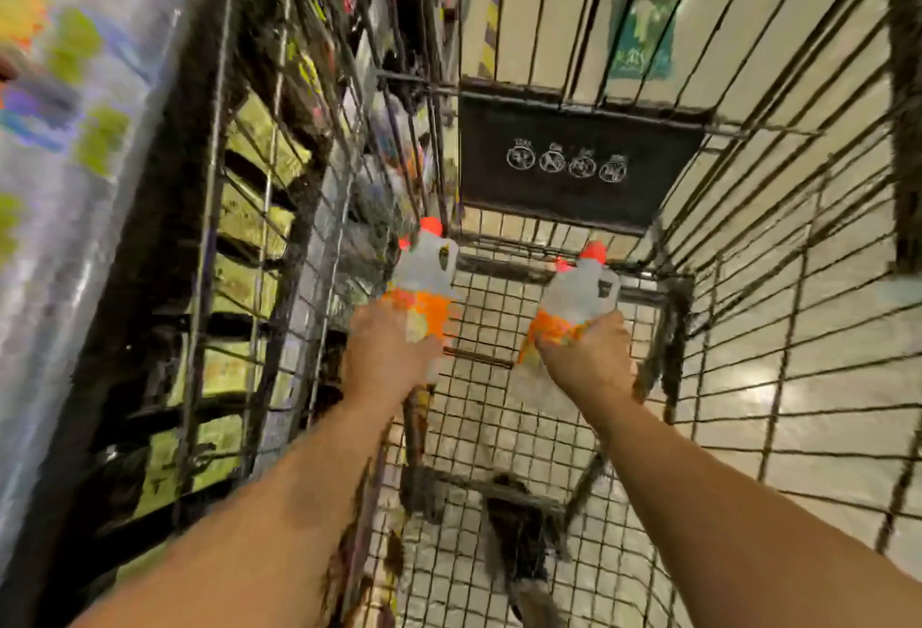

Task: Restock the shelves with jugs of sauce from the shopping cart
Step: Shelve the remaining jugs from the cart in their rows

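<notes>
A: So, how do the jugs look?

B: Both are of clear plastic with a red cap [431, 227] and an orange label [424, 310] round the lower part. The left jug [425, 273] and the right jug [578, 295] seem to be the same kind.

A: Where are they?

B: Inside the shopping cart [778, 278], above its wire bottom, near the far end. The left jug is close to the left wall, and the right one is apart from it, more in the middle.

A: Who holds them?

B: The left hand [386, 358] grips the left jug at the label, the fingers closed round it. The right hand [586, 360] grips the right jug in the same way.

A: Can you read something?

B: No, the labels are too blurred. A small dark mark is on the shoulder of each jug. The black panel [574, 163] at the far end of the cart shows four white round icons, but no words that I can read.

A: Which way do they point?

B: The long axis of each goes away from the person, caps to the far end. The right jug leans a little to the right. The shelves [249, 238] are on the left, behind the wires.
</notes>
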